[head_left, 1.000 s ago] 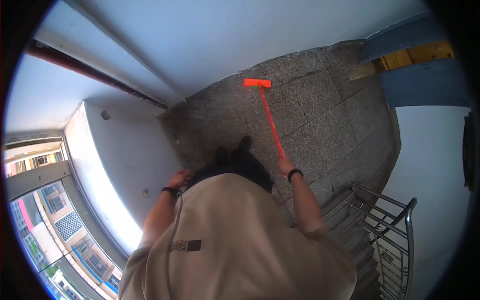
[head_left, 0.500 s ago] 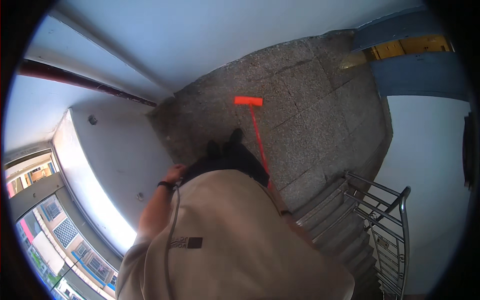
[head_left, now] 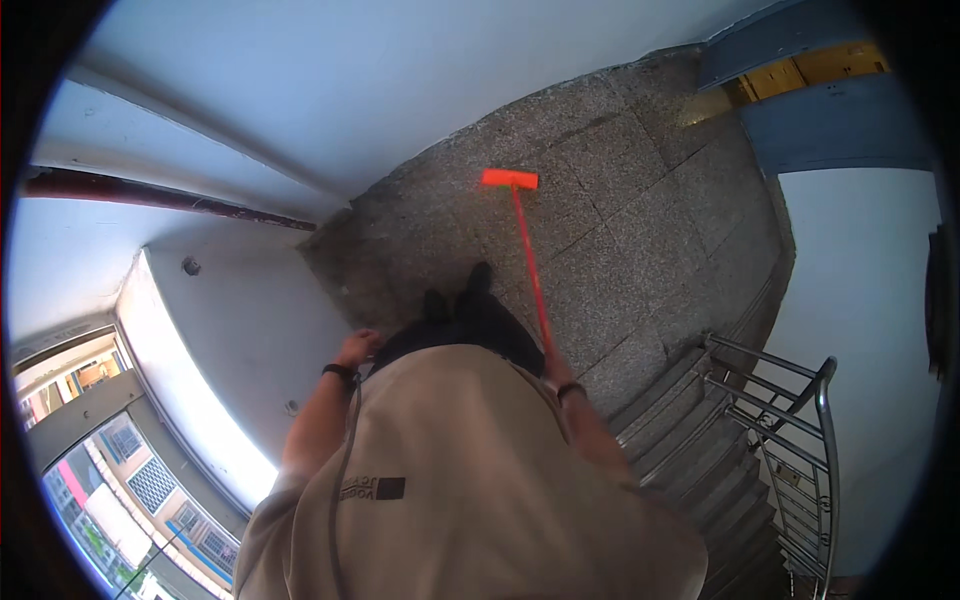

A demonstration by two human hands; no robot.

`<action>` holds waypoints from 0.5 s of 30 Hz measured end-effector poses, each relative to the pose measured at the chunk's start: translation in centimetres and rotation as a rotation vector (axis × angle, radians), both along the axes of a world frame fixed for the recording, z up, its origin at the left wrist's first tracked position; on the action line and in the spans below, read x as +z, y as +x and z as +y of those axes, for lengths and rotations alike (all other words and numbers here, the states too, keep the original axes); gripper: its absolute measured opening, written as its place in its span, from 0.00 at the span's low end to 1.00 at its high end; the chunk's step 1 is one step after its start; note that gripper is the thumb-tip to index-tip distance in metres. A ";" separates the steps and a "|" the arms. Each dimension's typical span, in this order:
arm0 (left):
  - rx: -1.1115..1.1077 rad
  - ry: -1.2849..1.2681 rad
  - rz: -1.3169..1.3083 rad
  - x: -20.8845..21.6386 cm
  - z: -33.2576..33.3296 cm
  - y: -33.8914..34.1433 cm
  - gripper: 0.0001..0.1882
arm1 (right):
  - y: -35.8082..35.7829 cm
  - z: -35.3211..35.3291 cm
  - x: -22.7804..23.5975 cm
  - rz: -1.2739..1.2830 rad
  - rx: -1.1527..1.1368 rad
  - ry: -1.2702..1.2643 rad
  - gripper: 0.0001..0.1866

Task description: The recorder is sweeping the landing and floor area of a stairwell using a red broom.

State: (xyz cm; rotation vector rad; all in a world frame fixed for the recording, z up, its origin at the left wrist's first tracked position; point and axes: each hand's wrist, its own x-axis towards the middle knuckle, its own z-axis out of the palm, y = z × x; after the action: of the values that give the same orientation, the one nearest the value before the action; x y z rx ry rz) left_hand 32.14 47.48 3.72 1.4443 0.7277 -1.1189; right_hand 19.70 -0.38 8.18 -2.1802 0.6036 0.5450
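Note:
A broom-like floor tool [head_left: 529, 250] has a long red handle and a bright orange bar-shaped head resting on the floor ahead of my feet; whether bristles or a blade lie beneath cannot be made out. My right hand [head_left: 556, 371] is closed round the handle's upper part, beside my right hip. On the other side, my left hand [head_left: 358, 347] hangs by my left thigh, fingers loosely apart, with nothing visible in it. A dark band circles each wrist. My dark shoes [head_left: 457, 292] stand left of the handle.
Stairs [head_left: 690, 420] with a metal railing [head_left: 825, 430] descend at the lower right. Speckled stone floor [head_left: 630, 230] spreads ahead to a white wall. A blue-grey door [head_left: 840, 125] stands at the far right. To the left are a dark red pipe [head_left: 170, 195] and a window [head_left: 150, 500].
The tool's orange head has moved forward and slightly right across the floor. My right hand, blurred and mostly hidden before, now shows on the handle. My left hand has barely moved.

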 end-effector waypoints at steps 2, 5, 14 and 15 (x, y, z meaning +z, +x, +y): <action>0.003 -0.016 0.016 0.4 0.2 0.1 0.13 | 6.3 -1.1 -0.3 0.278 -0.047 -0.114 0.26; 0.033 -0.003 0.005 1.2 0.4 -0.1 0.15 | 14.1 -2.8 1.5 0.434 -0.142 0.036 0.29; -0.044 0.080 0.061 2.4 0.2 -2.5 0.18 | 12.8 -1.4 0.3 0.254 -0.099 -0.015 0.29; -0.042 0.059 0.043 2.2 0.2 -2.9 0.18 | 10.4 -0.9 -0.1 0.304 -0.133 -0.006 0.32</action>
State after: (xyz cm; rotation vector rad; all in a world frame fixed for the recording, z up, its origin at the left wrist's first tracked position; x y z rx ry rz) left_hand 29.25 47.70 5.94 1.4956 0.7688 -1.1725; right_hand 30.14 -1.29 8.06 -2.0592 0.9058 0.8102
